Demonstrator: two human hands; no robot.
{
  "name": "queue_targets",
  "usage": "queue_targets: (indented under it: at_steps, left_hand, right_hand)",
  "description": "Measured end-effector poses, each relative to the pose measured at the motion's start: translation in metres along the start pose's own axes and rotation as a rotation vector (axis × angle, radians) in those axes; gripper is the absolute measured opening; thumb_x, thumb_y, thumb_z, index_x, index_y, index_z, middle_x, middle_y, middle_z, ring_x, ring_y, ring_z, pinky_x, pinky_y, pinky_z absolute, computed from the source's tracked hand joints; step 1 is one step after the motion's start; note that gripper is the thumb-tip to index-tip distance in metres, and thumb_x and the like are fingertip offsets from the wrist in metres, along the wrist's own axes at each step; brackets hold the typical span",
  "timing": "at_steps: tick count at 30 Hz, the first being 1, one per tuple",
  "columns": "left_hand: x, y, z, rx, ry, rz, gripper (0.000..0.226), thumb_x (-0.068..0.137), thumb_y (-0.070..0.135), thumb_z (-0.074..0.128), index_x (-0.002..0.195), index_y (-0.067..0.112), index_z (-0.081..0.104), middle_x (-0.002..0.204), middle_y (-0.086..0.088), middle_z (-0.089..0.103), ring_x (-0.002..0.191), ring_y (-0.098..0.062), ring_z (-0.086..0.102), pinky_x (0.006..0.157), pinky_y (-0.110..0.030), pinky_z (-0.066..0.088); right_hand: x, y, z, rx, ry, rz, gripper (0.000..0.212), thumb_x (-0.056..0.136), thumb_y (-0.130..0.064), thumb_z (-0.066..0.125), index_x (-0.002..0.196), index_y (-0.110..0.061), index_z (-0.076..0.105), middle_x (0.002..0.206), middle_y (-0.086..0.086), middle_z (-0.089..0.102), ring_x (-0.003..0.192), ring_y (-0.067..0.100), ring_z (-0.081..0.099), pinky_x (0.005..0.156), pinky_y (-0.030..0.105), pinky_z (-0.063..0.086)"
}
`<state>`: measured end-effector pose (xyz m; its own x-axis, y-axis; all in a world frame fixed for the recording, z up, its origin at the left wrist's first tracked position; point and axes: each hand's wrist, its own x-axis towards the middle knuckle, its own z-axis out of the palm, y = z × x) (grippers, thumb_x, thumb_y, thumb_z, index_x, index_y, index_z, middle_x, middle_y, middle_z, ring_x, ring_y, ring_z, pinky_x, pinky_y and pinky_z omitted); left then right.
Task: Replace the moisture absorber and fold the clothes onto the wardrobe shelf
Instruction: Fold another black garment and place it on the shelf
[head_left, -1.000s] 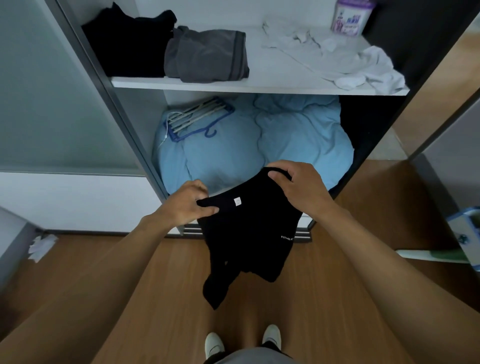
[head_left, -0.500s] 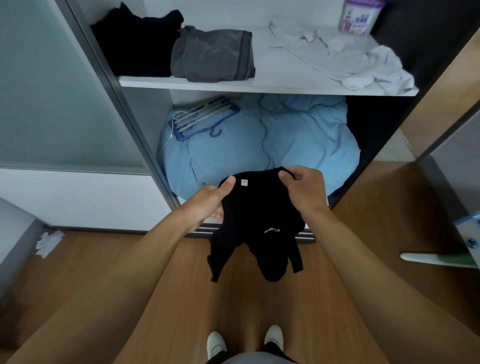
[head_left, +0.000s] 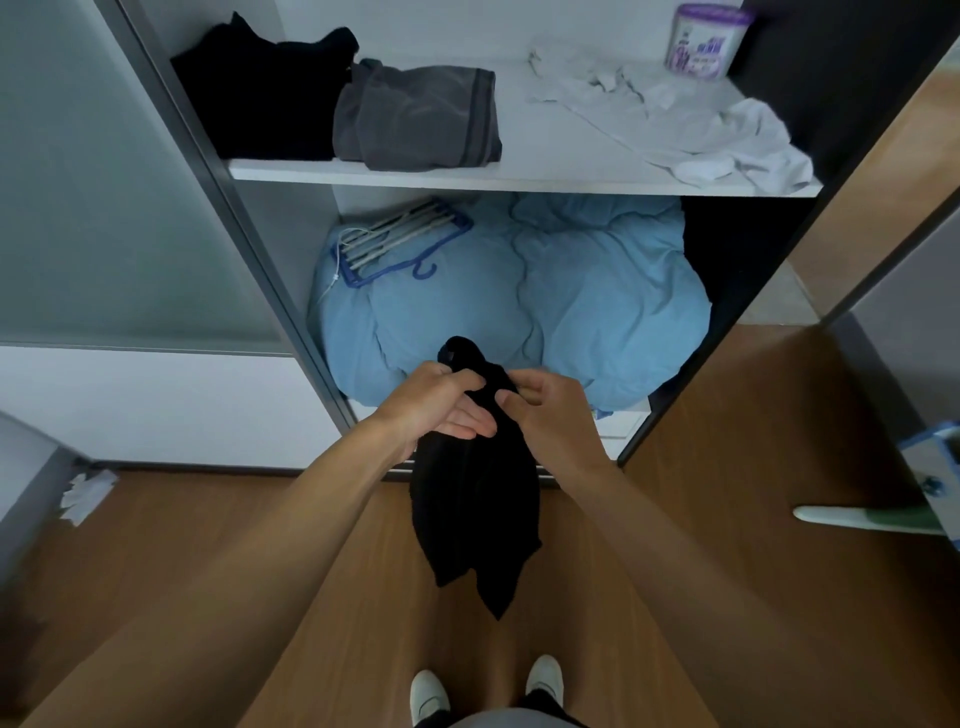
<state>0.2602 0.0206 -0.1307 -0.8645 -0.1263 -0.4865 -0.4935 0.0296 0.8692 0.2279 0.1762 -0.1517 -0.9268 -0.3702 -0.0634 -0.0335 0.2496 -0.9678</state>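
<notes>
From the head view, the step in hand looks like the folding of a black garment (head_left: 475, 499), held in the air in front of the open wardrobe, above the wooden floor (head_left: 727, 467) and not yet on the shelf (head_left: 467, 175). The left hand (head_left: 441, 402) grips its gathered top edge, thumb over the cloth and fingers beneath it. The right hand (head_left: 553, 415) touches it and pinches the same bunch between thumb and curled fingers. The rest of the cloth hangs down in a narrow, doubled drape towards the person's shoes. On the shelf, a dark folded pile (head_left: 260, 93) and a grey folded piece (head_left: 415, 119) sit side by side at the left. A white garment (head_left: 675, 124) lies loose and unfolded at the right, and the moisture absorber (head_left: 706, 41) stands at the back right corner, so that part of the task appears settled. Below the shelf lies a blue duvet (head_left: 571, 301) with hangers (head_left: 400, 239) on top. The next move probably calls for halving the hanging length once more, then lifting the bundle to the bare stretch of shelf between the grey piece and the white garment, and laying it flat without letting the fold slip.
</notes>
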Motion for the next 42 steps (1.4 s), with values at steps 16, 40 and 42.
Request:
queue_targets:
  at_steps: [16,40,42]
  left_hand:
    - [-0.010,0.018,-0.005,0.194,-0.094,0.154,0.053,0.106,0.030,0.034,0.087,0.002,0.075,0.082,-0.010,0.078,0.086,-0.019,0.075,0.087,-0.033,0.057]
    - [-0.002,0.032,-0.022,0.895,0.178,0.649,0.020,0.096,0.035,0.062,0.084,0.019,0.067,0.082,0.006,0.066,0.082,-0.015,0.062,0.081,-0.044,0.050]
    - [-0.004,0.029,-0.017,0.883,0.370,0.742,0.015,0.093,0.033,0.064,0.083,0.024,0.066,0.082,0.010,0.061,0.080,-0.009,0.057,0.074,-0.034,0.049]
  right_hand:
    - [-0.004,-0.013,-0.007,-0.083,-0.084,-0.141,0.034,0.098,-0.005,0.054,0.127,-0.019,0.065,0.105,-0.023,0.067,0.101,-0.007,0.064,0.091,0.010,0.048]
    - [0.011,-0.019,-0.020,-0.458,-0.056,-0.097,0.036,0.088,-0.011,0.058,0.057,-0.016,0.040,0.053,0.001,0.041,0.053,0.015,0.038,0.056,0.034,0.030]
    - [0.012,-0.020,-0.020,-0.473,0.029,-0.089,0.041,0.086,-0.010,0.058,0.053,-0.017,0.033,0.050,0.001,0.036,0.052,0.016,0.035,0.056,0.034,0.027]
